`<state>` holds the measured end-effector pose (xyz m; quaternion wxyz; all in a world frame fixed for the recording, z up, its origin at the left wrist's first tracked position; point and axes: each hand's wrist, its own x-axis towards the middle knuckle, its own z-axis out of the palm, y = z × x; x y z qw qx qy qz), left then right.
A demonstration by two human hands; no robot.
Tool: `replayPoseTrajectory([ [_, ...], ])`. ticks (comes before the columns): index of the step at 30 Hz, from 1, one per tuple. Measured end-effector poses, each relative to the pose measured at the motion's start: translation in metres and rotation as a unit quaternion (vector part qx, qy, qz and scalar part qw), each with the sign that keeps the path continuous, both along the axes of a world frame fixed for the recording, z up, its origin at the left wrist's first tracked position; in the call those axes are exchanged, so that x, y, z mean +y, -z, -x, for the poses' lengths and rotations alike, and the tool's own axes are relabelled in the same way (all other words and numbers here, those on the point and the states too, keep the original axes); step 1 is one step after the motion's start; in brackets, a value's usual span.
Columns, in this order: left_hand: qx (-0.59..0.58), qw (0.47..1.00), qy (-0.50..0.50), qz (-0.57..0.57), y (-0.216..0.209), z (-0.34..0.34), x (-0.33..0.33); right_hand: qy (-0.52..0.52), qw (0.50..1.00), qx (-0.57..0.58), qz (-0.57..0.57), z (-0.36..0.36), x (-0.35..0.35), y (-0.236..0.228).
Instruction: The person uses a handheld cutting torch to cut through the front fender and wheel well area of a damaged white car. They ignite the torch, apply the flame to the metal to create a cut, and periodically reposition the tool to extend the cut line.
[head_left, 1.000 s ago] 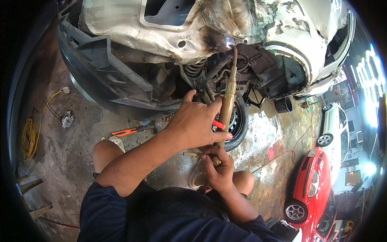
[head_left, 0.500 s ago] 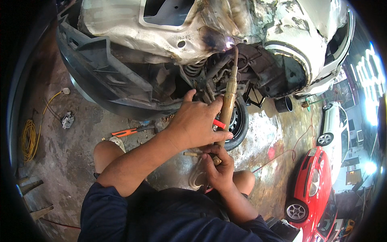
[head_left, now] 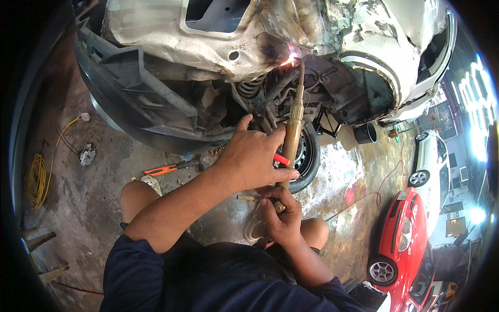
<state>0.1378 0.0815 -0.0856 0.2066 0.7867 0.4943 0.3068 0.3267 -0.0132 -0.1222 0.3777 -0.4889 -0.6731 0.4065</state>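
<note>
A brass gas welding torch [head_left: 294, 126] stands tip-up in front of me. My left hand [head_left: 253, 157] grips its body from the left, one finger stuck out and the others against the brass. A red stick-like piece [head_left: 281, 159] shows between those fingers; its kind is unclear. Lower down, my right hand [head_left: 282, 216] is closed round the torch's rear end, beside a brass valve knob [head_left: 279, 207]. At the thin tip, a bright pink-orange flame [head_left: 292, 56] plays on the scorched lower edge of a bare car body panel [head_left: 208, 57].
A dark bumper [head_left: 150, 114] curves along the left of the car body. Behind the torch lie a coil spring [head_left: 251, 87] and a wheel [head_left: 307, 158]. On the floor are an orange-handled tool [head_left: 161, 170], a yellow cable [head_left: 36, 179] and a black bucket [head_left: 366, 134]. A red car [head_left: 397, 234] stands at right.
The flame is larger and more orange at the panel edge. The torch tip has shifted very slightly. Both hands keep the same grip.
</note>
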Motion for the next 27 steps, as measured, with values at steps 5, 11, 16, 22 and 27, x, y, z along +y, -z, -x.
replayPoseTrajectory([
  [5,0.002,1.000,0.000,0.015,-0.0018,-0.0006,0.0020,-0.001,1.000,-0.005,-0.022,0.0009,0.0020,0.0009],
  [11,-0.003,1.000,-0.001,0.016,-0.0011,-0.0006,0.0037,0.003,1.000,0.017,-0.005,0.0026,0.0037,-0.0009],
  [16,-0.007,1.000,0.001,-0.002,-0.0004,0.0001,0.0042,-0.001,1.000,-0.002,-0.011,0.0012,0.0042,-0.0013],
  [22,0.008,1.000,0.011,0.023,-0.0025,0.0009,0.0031,-0.003,0.999,-0.010,-0.038,0.0015,0.0044,0.0006],
  [27,0.006,1.000,0.007,0.014,-0.0019,0.0002,0.0032,0.013,1.000,0.003,0.007,0.0027,0.0015,-0.0035],
])
